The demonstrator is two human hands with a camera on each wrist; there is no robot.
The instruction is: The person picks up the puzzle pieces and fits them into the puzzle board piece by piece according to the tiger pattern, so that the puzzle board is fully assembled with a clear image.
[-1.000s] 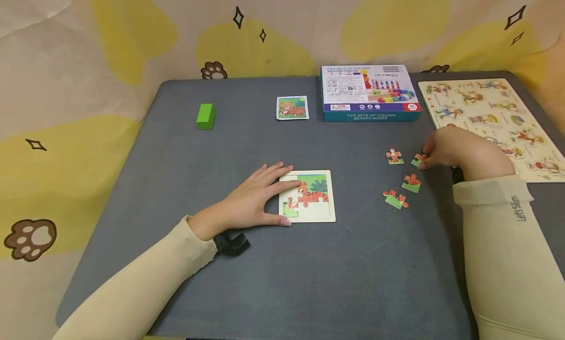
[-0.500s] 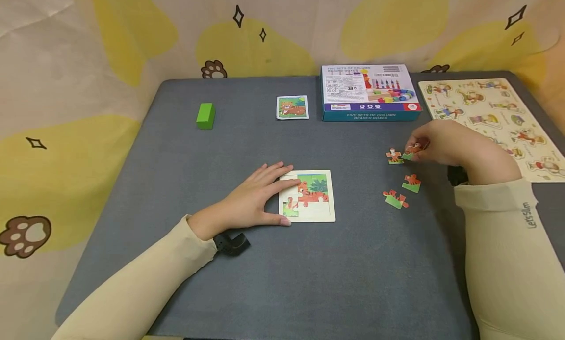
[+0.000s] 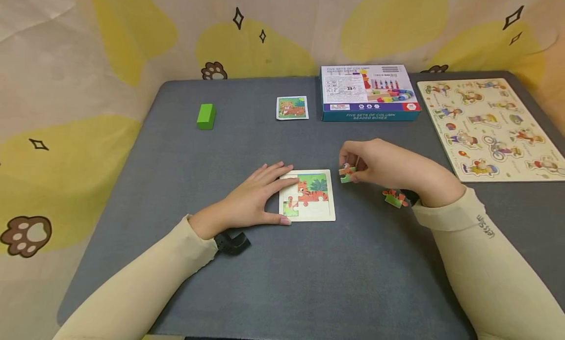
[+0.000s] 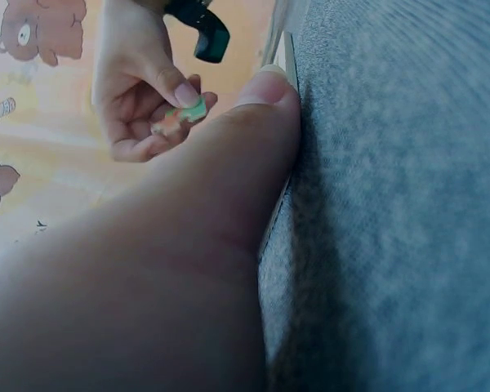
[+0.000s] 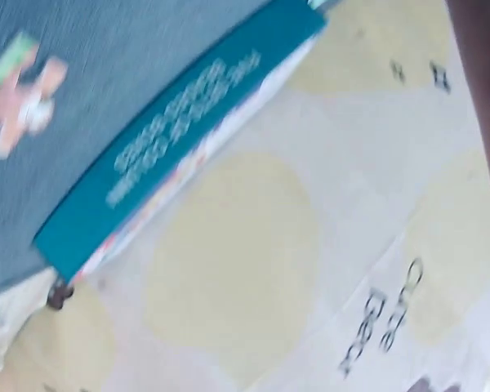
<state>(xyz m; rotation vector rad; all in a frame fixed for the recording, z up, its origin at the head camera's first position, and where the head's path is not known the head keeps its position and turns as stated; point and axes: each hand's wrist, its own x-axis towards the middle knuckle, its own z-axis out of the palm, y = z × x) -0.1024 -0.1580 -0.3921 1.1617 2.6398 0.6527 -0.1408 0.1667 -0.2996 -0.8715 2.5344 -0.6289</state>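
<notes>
My left hand (image 3: 251, 200) rests with its fingers spread on the left side of a square puzzle board (image 3: 321, 212), which shows a partly filled tiger picture. The left thumb (image 4: 253, 122) lies along the board's edge in the left wrist view. To the right of the board, my right hand (image 3: 388, 166) pinches an orange and green puzzle piece (image 3: 346, 173) between thumb and fingers, above the table. Another puzzle piece (image 3: 394, 198) lies by the right wrist; the right arm hides the spots of others. One loose piece (image 5: 24, 102) appears blurred in the right wrist view.
At the back stand a boxed bead set (image 3: 371, 94) and a small tiger picture card (image 3: 292, 108). A green block (image 3: 206, 117) is at the back left. A large wooden peg-style board (image 3: 494, 129) with printed figures lies on the right of the grey table (image 3: 282, 281).
The right hand has picked up a puzzle piece from the loose group and carried it left, close to the puzzle board. My left hand stays in place.
</notes>
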